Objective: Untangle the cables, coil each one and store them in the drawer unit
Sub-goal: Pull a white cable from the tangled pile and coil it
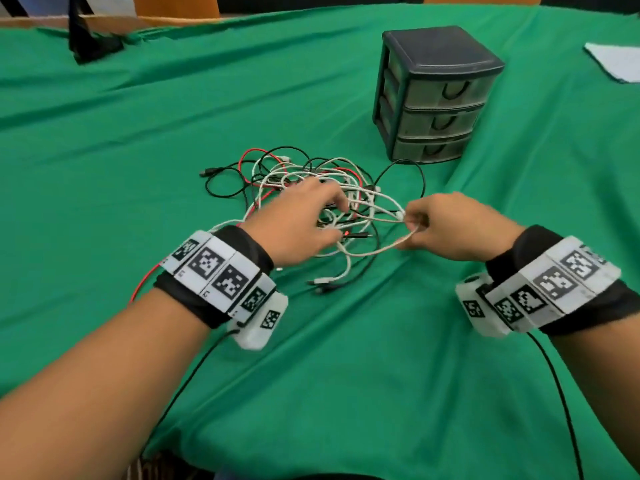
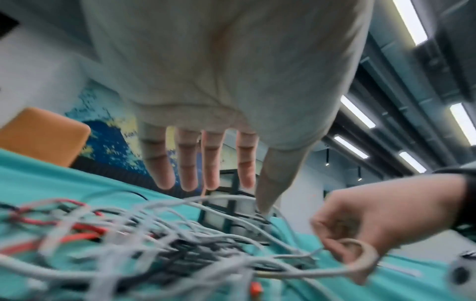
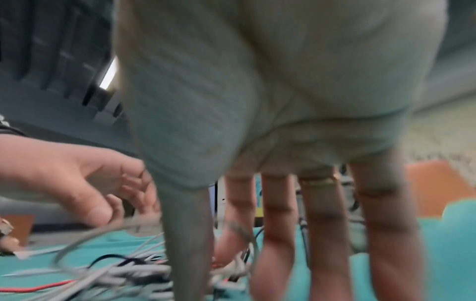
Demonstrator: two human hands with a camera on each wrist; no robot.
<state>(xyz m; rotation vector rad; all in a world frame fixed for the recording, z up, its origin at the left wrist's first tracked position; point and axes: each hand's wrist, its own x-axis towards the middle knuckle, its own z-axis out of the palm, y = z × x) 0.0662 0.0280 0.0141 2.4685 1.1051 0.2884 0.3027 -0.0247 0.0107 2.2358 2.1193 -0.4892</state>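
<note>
A tangle of white, black and red cables (image 1: 311,181) lies on the green cloth (image 1: 346,375), in front of a dark three-drawer unit (image 1: 436,95) with all drawers closed. My left hand (image 1: 337,218) hovers over the near side of the tangle; in the left wrist view its fingers (image 2: 208,163) are straight and hold nothing. My right hand (image 1: 410,225) is right of the pile and pinches a white cable (image 1: 381,249). That cable loops round a finger (image 2: 355,242) and runs back into the heap (image 2: 154,234). The right wrist view is blurred.
A white sheet of paper (image 1: 616,60) lies at the far right. A black stand (image 1: 90,39) sits at the far left back, with orange chair backs (image 1: 176,5) behind the table. Thin black leads trail from both wrist bands across the near cloth.
</note>
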